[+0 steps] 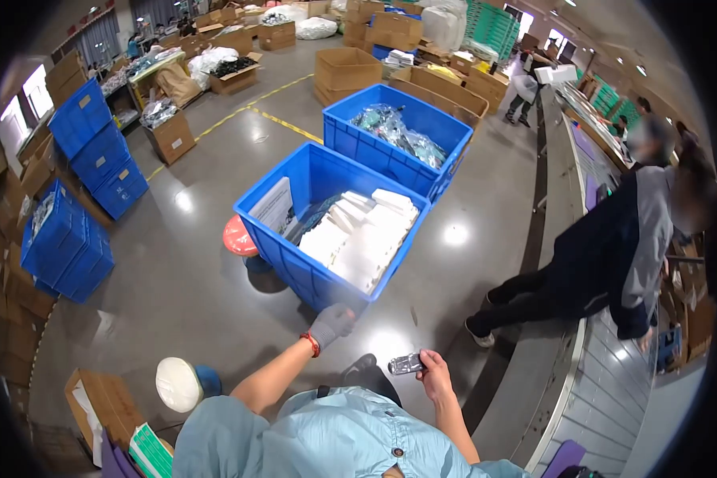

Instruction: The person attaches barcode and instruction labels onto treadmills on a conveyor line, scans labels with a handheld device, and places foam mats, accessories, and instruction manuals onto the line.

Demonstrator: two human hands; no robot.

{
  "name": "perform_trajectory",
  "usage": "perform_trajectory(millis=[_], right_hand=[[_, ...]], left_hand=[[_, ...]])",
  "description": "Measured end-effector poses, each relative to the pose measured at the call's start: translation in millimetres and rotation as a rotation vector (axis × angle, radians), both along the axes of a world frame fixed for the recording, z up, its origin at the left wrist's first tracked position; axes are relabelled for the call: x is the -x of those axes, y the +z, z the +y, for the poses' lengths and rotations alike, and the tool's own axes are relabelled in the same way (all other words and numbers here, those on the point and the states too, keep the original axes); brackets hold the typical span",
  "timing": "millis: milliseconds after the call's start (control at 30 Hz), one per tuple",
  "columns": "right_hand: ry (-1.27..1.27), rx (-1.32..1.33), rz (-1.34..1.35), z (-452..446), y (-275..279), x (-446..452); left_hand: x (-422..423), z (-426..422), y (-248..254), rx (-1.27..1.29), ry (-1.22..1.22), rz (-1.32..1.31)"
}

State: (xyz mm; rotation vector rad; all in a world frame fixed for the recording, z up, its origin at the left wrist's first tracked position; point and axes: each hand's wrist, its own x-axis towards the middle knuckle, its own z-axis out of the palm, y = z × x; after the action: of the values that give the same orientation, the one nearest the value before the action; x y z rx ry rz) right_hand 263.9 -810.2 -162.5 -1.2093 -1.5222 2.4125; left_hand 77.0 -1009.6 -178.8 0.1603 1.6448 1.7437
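My right hand (435,376) pinches one end of a small dark item in clear plastic wrap (405,364), held in front of my body. My left hand (332,327) wears a grey glove, with a red band at the wrist. Its fingers look curled in, and whether anything is inside them is hidden. That hand is just in front of the near lower side of a blue crate (295,267). Inside the crate are many white boxes (350,239), some standing in rows, and a printed sheet (274,209) against the left wall.
Behind stands a second blue crate (398,171) with plastic-wrapped items. A conveyor line (589,390) runs along the right, where a person (605,239) leans over. Stools with a red seat (240,237) and a white seat (178,385) are at left, beyond them stacked blue crates (99,151).
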Motion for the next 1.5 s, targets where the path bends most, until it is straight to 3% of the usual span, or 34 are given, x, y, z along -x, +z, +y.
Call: perform_trajectory(millis=[133,233,267,333,400,533,600,767,867,1033,1133,1233,1267,1367,1467,1500], right_hand=[[-0.039,0.049,0.025,39,-1,37],[-0.071,0.019,0.008,64,-3,51],[-0.123,0.025,0.010,71,-5,53],[-0.234,0.033,0.009,81,-8,53],[-0.271,0.054,-0.016,87,-8,50],[-0.425,0.092,-0.075,75,-17,31],[-0.544,0.081,-0.096,61,-21,27],[-0.787,0.108,-0.187,-3,-5,40],[-0.826,0.140,-0.260,-33,4,57],[-0.832,0.113,-0.259,-58,8,101],[-0.855,0.103,-0.241,-63,6,123],[-0.803,0.089,-0.244,-67,5,139],[-0.778,0.084,-0.249,-70,5,142],[-0.764,0.088,-0.253,-70,2,149],[-0.777,0.075,-0.266,-79,5,149],[-0.774,0.060,-0.268,-82,7,148]], left_hand=[[67,24,-34,0.162,0.196,0.318],[123,41,-45,0.287,0.255,0.257],[137,46,-38,0.398,0.251,0.377],[160,52,-32,0.517,0.227,0.484],[188,59,-35,0.799,0.217,0.784],[246,57,-57,0.996,0.073,0.867],[277,57,-58,1.189,-0.091,0.757],[337,52,-105,1.164,-0.496,0.827],[347,44,-108,1.205,-0.446,1.228],[401,16,-100,1.196,-0.560,1.006],[430,-22,-99,1.222,-0.382,0.811],[449,-57,-96,0.914,-0.245,0.834],[447,-60,-85,0.920,-0.250,0.834],[435,-54,-54,1.272,-0.347,1.485],[422,-22,-86,1.147,-0.596,1.406],[417,-6,-93,0.994,-0.647,1.268]])
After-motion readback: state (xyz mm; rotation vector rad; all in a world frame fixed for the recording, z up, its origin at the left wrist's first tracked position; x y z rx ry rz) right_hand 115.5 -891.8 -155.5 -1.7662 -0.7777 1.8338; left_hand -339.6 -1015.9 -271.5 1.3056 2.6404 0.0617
